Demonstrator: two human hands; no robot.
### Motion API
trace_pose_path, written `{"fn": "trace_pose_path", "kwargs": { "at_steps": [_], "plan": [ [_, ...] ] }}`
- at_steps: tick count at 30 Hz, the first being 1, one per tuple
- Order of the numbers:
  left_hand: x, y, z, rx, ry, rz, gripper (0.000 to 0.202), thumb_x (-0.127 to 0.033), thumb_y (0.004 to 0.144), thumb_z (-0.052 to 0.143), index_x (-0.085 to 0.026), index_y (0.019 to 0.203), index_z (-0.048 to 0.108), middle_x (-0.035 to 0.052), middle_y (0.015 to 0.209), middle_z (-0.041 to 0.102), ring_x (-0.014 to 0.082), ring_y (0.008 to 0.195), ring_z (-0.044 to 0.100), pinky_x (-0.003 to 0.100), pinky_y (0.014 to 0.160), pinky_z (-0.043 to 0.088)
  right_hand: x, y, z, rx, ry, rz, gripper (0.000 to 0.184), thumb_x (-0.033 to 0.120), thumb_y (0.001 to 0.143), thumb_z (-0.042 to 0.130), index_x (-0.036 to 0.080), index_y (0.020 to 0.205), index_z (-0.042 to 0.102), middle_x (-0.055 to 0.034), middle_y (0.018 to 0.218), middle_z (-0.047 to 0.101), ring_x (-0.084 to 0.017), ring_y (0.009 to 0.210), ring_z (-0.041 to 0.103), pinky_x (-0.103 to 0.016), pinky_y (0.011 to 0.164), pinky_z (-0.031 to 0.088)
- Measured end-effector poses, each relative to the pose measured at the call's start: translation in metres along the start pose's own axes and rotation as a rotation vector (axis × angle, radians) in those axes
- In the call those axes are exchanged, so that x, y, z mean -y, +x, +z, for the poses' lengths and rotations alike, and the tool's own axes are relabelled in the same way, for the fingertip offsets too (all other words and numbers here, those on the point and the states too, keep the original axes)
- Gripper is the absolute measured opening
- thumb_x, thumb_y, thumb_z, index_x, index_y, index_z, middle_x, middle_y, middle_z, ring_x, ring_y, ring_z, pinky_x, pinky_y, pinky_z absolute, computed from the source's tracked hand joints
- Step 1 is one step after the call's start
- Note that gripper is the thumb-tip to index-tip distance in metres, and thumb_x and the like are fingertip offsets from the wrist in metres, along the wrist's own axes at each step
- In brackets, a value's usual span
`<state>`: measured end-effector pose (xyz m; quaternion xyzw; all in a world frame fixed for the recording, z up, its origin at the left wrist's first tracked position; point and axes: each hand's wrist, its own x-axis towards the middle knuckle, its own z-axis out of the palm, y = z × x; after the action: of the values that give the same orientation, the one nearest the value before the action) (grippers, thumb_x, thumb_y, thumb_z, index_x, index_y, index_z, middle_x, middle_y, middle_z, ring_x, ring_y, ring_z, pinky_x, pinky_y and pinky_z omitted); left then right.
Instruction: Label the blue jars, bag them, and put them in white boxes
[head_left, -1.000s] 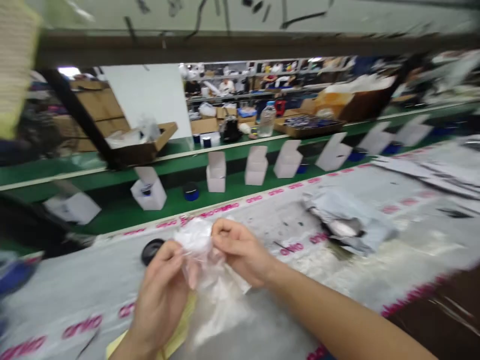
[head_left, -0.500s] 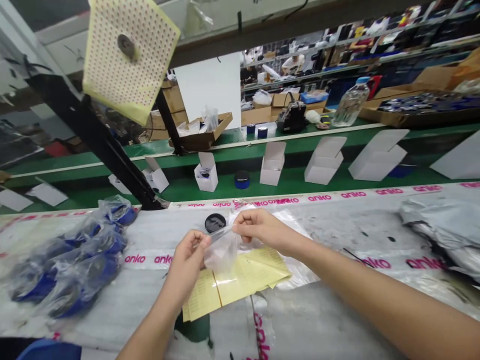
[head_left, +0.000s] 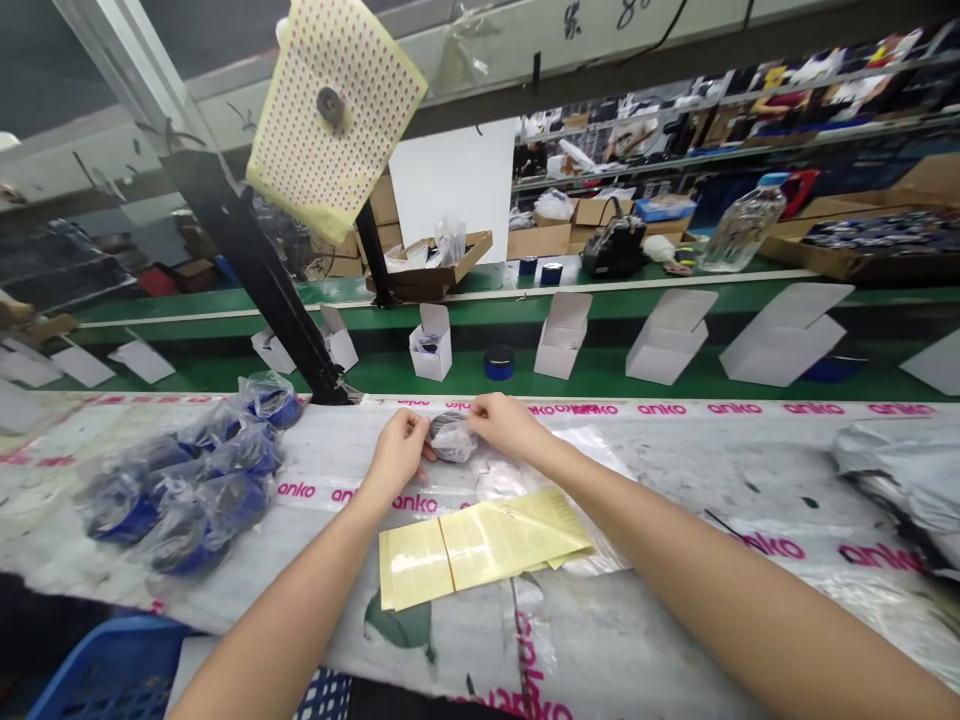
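My left hand (head_left: 403,446) pinches the left edge of a see-through plastic bag (head_left: 457,446). At its right edge the fingers of my right hand (head_left: 504,420) are closed on the same bag. A round dark item (head_left: 447,420) with a ridged-looking surface sits at the bag between my hands; how far it is inside, I cannot tell. Just below lie yellow sticker sheets (head_left: 487,540), partly over a stack of flat clear bags (head_left: 600,465). Off to the left is a group of bagged blue round items (head_left: 199,480).
Beyond the table, open white boxes (head_left: 562,338) and a blue tin with a dark top (head_left: 499,363) stand on a green belt (head_left: 382,385). A black post (head_left: 259,280) rises at left. A blue basket (head_left: 112,660) is below the near edge. Silvery plastic (head_left: 900,480) lies at right.
Both hands have moved up and away from me with the bag, from above the yellow sheets to the round dark item. The bag now lies against that item. The view has shifted.
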<state>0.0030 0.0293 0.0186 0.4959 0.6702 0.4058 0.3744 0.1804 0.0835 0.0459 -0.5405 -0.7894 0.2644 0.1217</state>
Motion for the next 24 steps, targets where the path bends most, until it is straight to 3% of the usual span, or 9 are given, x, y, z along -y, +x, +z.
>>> {"fn": "trace_pose_path", "kwargs": {
  "at_steps": [3, 5, 7, 9, 12, 16, 19, 22, 24],
  "plan": [
    [0.0, 0.007, 0.002, 0.003, 0.151, 0.037, 0.02, -0.025, 0.093, 0.052, -0.023, 0.075, 0.046, -0.0058, 0.049, 0.053, 0.0121, 0.035, 0.045, 0.021, 0.043, 0.036, 0.0, 0.01, -0.002, 0.094, -0.044, 0.023, 0.028, 0.037, 0.099, 0.064, 0.016, 0.116, 0.066, -0.0071, 0.115, 0.068, -0.021, 0.096, 0.068, -0.04, 0.084, 0.059],
    [-0.001, 0.006, 0.002, -0.026, 0.236, 0.093, 0.019, -0.015, 0.088, 0.055, -0.022, 0.073, 0.047, -0.0034, 0.056, 0.056, 0.0149, 0.048, 0.055, 0.024, 0.054, 0.043, 0.0, 0.012, -0.004, 0.123, -0.062, 0.028, 0.029, 0.036, 0.099, 0.064, 0.017, 0.12, 0.065, -0.008, 0.119, 0.067, -0.021, 0.099, 0.068, -0.04, 0.085, 0.059],
    [0.0, 0.002, -0.001, -0.069, 0.291, 0.16, 0.017, -0.008, 0.082, 0.058, -0.021, 0.073, 0.051, 0.0016, 0.072, 0.063, 0.0198, 0.073, 0.065, 0.029, 0.071, 0.049, -0.001, 0.009, -0.007, 0.108, -0.07, 0.021, 0.027, 0.035, 0.098, 0.065, 0.017, 0.119, 0.065, -0.0081, 0.119, 0.067, -0.022, 0.101, 0.067, -0.042, 0.087, 0.058],
    [0.003, -0.003, -0.007, -0.099, 0.31, 0.216, 0.015, -0.006, 0.08, 0.059, -0.021, 0.08, 0.057, 0.0065, 0.093, 0.067, 0.0244, 0.094, 0.066, 0.036, 0.087, 0.049, -0.004, 0.002, -0.013, 0.062, -0.052, -0.006, 0.023, 0.028, 0.096, 0.067, 0.016, 0.116, 0.066, -0.0097, 0.115, 0.068, -0.024, 0.104, 0.067, -0.045, 0.091, 0.056],
    [0.009, -0.009, -0.014, -0.106, 0.266, 0.282, 0.026, -0.009, 0.084, 0.058, -0.021, 0.107, 0.061, 0.0115, 0.123, 0.062, 0.0265, 0.115, 0.062, 0.041, 0.098, 0.049, -0.011, -0.011, -0.018, 0.021, 0.055, -0.131, 0.037, 0.016, 0.087, 0.073, 0.018, 0.122, 0.064, -0.0113, 0.116, 0.07, -0.027, 0.111, 0.065, -0.044, 0.098, 0.05],
    [0.016, -0.012, -0.009, 0.076, 0.1, 0.337, 0.074, -0.015, 0.075, 0.074, -0.023, 0.142, 0.044, 0.0119, 0.137, 0.059, 0.0264, 0.125, 0.06, 0.039, 0.103, 0.051, -0.015, -0.017, -0.005, 0.047, 0.248, -0.313, 0.079, 0.015, 0.07, 0.086, 0.024, 0.141, 0.053, -0.0105, 0.138, 0.063, -0.028, 0.124, 0.06, -0.039, 0.103, 0.047],
    [0.009, -0.013, -0.002, 0.186, -0.135, 0.259, 0.098, -0.019, 0.065, 0.084, -0.024, 0.15, 0.036, 0.014, 0.138, 0.058, 0.0286, 0.121, 0.063, 0.043, 0.105, 0.05, -0.013, -0.012, 0.007, 0.038, 0.362, -0.317, 0.075, 0.016, 0.071, 0.085, 0.019, 0.138, 0.052, -0.0118, 0.124, 0.069, -0.027, 0.111, 0.066, -0.039, 0.095, 0.05],
    [-0.008, -0.019, -0.005, 0.135, -0.305, 0.122, 0.092, -0.031, 0.07, 0.084, -0.027, 0.148, 0.035, 0.0175, 0.154, 0.043, 0.0233, 0.107, 0.069, 0.038, 0.092, 0.058, -0.01, -0.013, 0.005, 0.023, 0.451, -0.271, 0.058, 0.034, 0.091, 0.068, 0.015, 0.14, 0.045, -0.0067, 0.094, 0.072, -0.022, 0.083, 0.069, -0.033, 0.073, 0.053],
    [-0.021, -0.024, -0.01, 0.137, -0.366, 0.047, 0.074, -0.04, 0.079, 0.078, -0.026, 0.141, 0.04, 0.0176, 0.151, 0.045, 0.0193, 0.096, 0.071, 0.034, 0.08, 0.061, -0.008, -0.018, -0.002, 0.025, 0.481, -0.255, 0.052, 0.045, 0.1, 0.051, 0.013, 0.139, 0.046, -0.0047, 0.084, 0.07, -0.02, 0.071, 0.066, -0.031, 0.063, 0.05]
  ]
}}
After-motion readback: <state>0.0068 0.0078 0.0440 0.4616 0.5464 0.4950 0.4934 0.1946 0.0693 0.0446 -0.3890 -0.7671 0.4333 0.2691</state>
